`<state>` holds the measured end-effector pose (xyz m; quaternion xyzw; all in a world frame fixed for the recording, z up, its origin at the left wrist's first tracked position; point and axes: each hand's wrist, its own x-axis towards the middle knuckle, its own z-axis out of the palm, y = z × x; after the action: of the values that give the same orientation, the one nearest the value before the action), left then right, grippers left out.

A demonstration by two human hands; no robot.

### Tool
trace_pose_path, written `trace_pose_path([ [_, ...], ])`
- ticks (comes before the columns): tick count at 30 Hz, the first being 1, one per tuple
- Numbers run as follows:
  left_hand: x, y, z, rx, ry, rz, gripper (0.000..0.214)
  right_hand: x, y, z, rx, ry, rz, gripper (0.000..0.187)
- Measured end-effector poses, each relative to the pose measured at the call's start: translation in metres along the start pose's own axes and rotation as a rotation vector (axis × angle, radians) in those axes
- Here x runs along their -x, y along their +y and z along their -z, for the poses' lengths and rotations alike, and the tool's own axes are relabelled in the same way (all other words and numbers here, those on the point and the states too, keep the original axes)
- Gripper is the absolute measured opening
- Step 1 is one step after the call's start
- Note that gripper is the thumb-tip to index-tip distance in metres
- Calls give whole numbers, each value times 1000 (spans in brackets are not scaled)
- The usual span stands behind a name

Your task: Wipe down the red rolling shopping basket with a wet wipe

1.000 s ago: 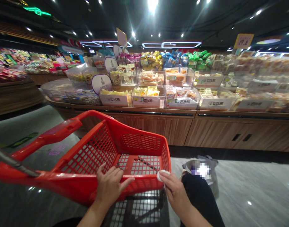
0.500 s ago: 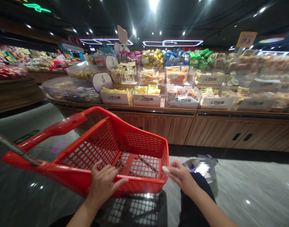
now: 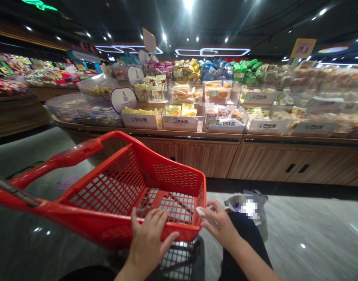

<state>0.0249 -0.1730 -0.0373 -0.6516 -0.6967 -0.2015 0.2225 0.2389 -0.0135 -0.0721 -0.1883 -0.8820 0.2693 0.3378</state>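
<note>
A red plastic shopping cart [image 3: 173,165] with a lattice basket stands in front of me, its handle toward the left. Over the near rim lies my left hand [image 3: 149,234], fingers stretched across the edge and thumb spread out; I see nothing held in it. At the cart's right end, by the corner, my right hand [image 3: 218,222] pinches a small white wipe [image 3: 200,212] between thumb and fingers. The wipe is close to the rim; whether it touches cannot be told. Part of it is hidden by the fingers.
A grey bag [image 3: 262,218] sits on the tiled floor [image 3: 310,222] right of my dark-clothed knee [image 3: 243,242]. Behind the cart runs a wooden display counter [image 3: 261,158] with clear bins of packaged snacks [image 3: 181,111]. A price sign [image 3: 303,47] rises at the right.
My left hand has moved right along the near rim, its thumb still spread. My right hand and the wipe have shifted slightly left in view, as has the cart.
</note>
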Motion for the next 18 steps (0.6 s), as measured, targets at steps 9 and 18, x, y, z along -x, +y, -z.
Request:
trace_pose_path([
  [9,-9,34,-25,246,41,122,24,28,-21,-18,-153,-37,133,34],
  [18,-4,30,-14,235,31,120,26,12,-8,-18,-105,129,95,29],
])
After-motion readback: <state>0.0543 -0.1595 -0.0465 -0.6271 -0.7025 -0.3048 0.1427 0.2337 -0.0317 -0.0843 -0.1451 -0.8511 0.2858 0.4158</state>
